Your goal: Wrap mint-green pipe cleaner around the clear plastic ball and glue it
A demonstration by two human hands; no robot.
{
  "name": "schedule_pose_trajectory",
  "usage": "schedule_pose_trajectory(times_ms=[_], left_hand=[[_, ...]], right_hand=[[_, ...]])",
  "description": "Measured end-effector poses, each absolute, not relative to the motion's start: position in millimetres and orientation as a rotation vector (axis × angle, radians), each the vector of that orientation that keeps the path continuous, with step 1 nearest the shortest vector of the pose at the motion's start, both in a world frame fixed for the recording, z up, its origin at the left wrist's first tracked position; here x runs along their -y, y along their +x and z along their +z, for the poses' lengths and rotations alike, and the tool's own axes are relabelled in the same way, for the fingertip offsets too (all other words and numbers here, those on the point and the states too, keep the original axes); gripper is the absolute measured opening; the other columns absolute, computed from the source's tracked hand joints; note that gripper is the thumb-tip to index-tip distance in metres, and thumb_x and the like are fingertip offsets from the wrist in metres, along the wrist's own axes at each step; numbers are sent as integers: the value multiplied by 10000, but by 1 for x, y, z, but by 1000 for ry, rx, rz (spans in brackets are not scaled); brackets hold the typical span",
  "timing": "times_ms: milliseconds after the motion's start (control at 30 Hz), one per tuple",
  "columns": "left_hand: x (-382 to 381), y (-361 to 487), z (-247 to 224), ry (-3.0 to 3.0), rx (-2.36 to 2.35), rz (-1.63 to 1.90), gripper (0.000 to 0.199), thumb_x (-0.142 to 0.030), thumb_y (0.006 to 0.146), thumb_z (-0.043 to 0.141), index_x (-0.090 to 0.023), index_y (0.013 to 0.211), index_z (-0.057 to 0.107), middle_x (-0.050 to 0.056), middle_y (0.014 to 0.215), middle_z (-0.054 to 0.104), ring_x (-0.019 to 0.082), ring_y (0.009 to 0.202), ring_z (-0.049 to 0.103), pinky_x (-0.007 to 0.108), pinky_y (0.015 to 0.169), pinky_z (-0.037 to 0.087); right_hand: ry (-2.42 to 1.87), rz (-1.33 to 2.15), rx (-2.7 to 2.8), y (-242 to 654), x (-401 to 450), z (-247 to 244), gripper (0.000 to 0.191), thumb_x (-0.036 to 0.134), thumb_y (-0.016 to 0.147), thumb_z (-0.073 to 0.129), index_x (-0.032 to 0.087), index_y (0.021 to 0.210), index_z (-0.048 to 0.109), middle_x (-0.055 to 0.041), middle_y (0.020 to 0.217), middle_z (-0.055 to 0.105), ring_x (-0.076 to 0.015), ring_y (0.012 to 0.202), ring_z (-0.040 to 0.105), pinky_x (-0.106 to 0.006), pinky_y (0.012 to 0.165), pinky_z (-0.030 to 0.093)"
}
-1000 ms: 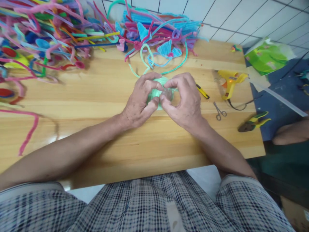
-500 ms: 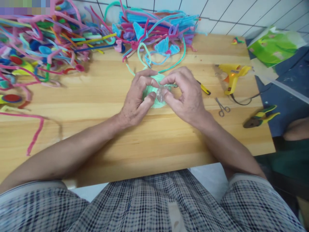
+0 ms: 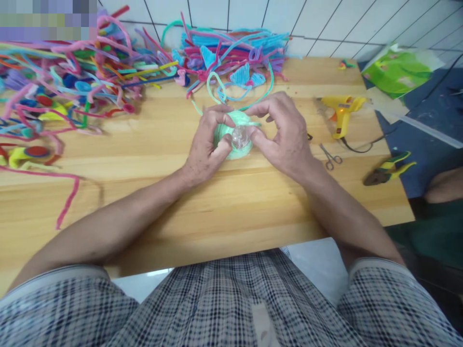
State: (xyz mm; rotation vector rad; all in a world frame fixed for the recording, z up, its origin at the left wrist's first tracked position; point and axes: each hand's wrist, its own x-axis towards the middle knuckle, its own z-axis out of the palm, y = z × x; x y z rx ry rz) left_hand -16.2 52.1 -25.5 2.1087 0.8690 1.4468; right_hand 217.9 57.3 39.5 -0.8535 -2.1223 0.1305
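A mint-green coil of pipe cleaner [image 3: 237, 117] lies on the wooden table in front of me. Over its middle is a clear, shiny round piece [image 3: 239, 137]; its exact kind I cannot make out. My left hand [image 3: 211, 144] is curled at the coil's left side, with thumb and forefinger closing on the coil and the left edge of the clear piece. On the other side, my right hand [image 3: 284, 137] has its forefinger and thumb spread. The thumb tip is at the right edge of the clear piece, and the forefinger is raised above the coil.
Many coloured pipe cleaners [image 3: 133, 74] are heaped along the back left. Right of my hands lie small scissors [image 3: 330, 156], a yellow glue gun [image 3: 342, 113] with a cord and yellow-handled pliers [image 3: 388, 169]. A green bag [image 3: 398, 72] stands beyond the table's right end.
My right forefinger and thumb have moved apart and away from the clear piece, which now shows more. The left hand keeps its hold. The view has shifted slightly.
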Motion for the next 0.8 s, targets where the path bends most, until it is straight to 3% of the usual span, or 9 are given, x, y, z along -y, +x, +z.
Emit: schedule_pose_trajectory(times_ms=[133,300,500,800], left_hand=[[-56,-17,-30,2121,-868,1452,398,-654,1155,504,-317,1326,629,104,1510,674,313,1463,652,542,1275,552],[-59,-16,-36,2138,-859,1468,423,-675,1153,481,-327,1354,613,105,1506,671,327,1481,638,580,1292,530],[-61,-15,-39,2183,-871,1484,402,-646,1166,464,-312,1353,589,117,1500,664,328,1479,637,592,1280,542],[-50,-12,-33,2272,-911,1459,345,-565,1199,432,-296,1378,554,136,1507,649,306,1466,646,588,1268,551]], right_hand=[[-859,153,2135,216,-51,27,446,340,964,820,322,1360,615,-93,1398,724,-328,1334,681,-579,1146,610],[-868,187,2087,207,-49,-2,544,324,956,835,292,1425,563,-134,1486,671,-352,1436,629,-647,1254,544],[-845,208,2050,201,-50,-12,552,279,969,778,293,1465,537,-124,1475,666,-344,1431,632,-615,1186,606],[-833,149,2019,201,-39,-10,502,292,962,745,301,1428,558,-133,1421,655,-353,1369,649,-647,1179,577]])
